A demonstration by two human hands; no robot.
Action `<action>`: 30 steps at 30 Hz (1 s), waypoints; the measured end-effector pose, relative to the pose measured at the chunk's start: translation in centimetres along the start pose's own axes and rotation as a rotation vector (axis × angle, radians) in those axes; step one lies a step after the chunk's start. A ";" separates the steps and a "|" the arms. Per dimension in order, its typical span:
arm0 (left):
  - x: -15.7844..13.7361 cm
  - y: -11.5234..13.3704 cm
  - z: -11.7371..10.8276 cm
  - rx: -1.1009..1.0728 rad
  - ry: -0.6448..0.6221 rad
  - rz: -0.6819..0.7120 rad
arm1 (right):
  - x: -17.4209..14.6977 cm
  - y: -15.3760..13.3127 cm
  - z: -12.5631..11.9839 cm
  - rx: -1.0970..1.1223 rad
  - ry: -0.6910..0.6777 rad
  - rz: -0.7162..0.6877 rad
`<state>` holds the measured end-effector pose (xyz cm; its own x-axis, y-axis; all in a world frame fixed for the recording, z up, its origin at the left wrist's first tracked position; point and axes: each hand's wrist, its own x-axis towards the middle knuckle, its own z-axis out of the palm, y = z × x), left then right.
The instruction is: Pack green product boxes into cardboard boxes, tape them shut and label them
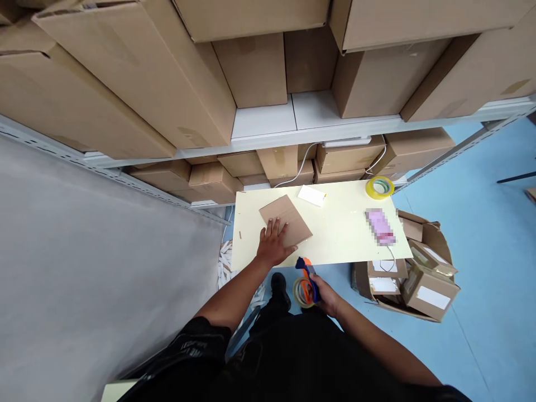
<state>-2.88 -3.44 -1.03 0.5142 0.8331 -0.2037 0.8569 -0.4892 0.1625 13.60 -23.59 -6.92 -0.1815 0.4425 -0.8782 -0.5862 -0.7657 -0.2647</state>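
My left hand lies flat with its fingers spread on a brown cardboard piece, which rests at an angle on the pale yellow tabletop. Just off the table's front edge, my right hand is wrapped round a tape dispenser in blue and orange. A roll of clear tape is fitted in it. Behind the cardboard lies a white card or label. At the table's far right corner sits a roll of yellow tape, and nearer is a blurred pink item with a white cable.
Metal shelving stacked with cardboard boxes stands behind the table, its upper level jutting forward. On the floor to the right is a large open carton filled with small labelled boxes. White paper scraps lie at the left, beside a grey wall.
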 end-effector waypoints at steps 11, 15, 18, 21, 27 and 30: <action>-0.1 0.0 0.1 0.025 -0.012 -0.001 | 1.8 -1.4 5.7 0.026 -0.063 0.039; -0.3 -0.3 0.2 0.026 0.001 0.013 | 1.9 -2.7 5.0 -0.007 -0.080 0.107; -0.5 -0.2 0.4 0.035 -0.007 0.013 | 2.0 -5.2 3.6 -0.227 -0.022 0.134; -0.1 1.1 0.6 0.045 -0.037 -0.019 | 2.1 -7.0 3.0 -0.435 0.019 0.093; 2.0 4.4 -0.3 0.062 -0.183 -0.197 | 2.1 -5.8 4.0 -0.419 0.016 0.104; 2.4 5.0 -1.3 0.088 -0.219 -0.214 | 1.9 -5.1 4.4 -0.394 0.004 0.114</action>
<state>2.56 -3.57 0.54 0.3090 0.8490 -0.4286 0.9415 -0.3369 0.0114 12.78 -16.82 -5.46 -0.2244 0.3437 -0.9119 -0.2148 -0.9302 -0.2977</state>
